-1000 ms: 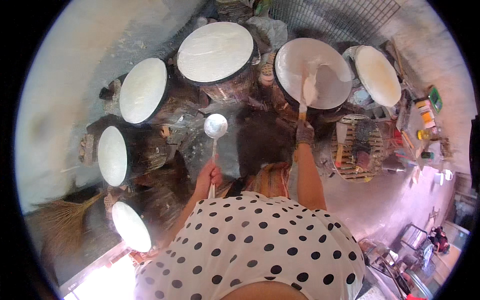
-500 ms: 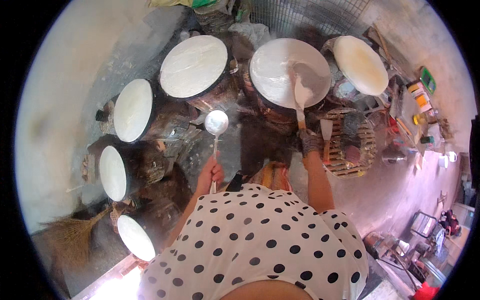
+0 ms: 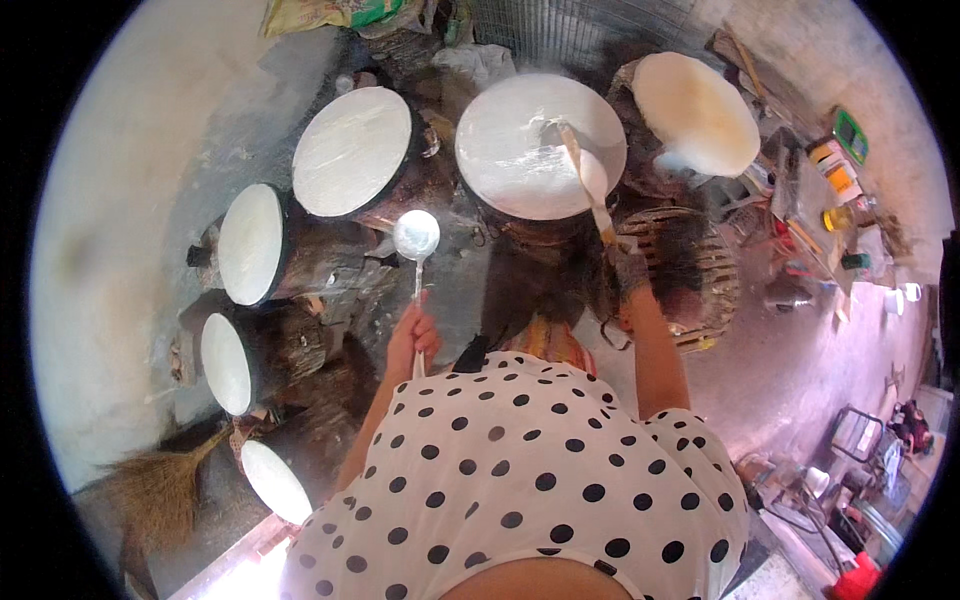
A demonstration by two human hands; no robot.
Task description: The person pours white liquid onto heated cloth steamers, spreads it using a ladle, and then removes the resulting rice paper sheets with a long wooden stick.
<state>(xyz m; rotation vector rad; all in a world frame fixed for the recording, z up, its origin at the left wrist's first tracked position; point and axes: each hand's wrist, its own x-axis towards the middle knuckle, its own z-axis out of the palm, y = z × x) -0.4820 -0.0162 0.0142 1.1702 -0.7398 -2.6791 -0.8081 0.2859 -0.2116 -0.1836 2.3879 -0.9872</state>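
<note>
My left hand is closed around the handle of a metal ladle, its round bowl up and coated with whitish liquid. A dark glove covers my right hand, which grips a long flat spatula by its handle. The spatula reaches over a large round griddle in front of me. White batter covers most of this griddle, with a greyer patch near the spatula's tip. Right of the griddle, a pale round flatbread with a light brown tint rests tilted.
Several more round griddles with white tops curve along the left, including a large one. A slatted round rack lies beside my right forearm. A straw broom leans at lower left. Bottles and packets crowd a ledge on the right.
The spatula's tip has swung left and up across the griddle. The white layer covers more, and the bare grey patch has shrunk. My left hand still holds the ladle; the whole view has shifted.
</note>
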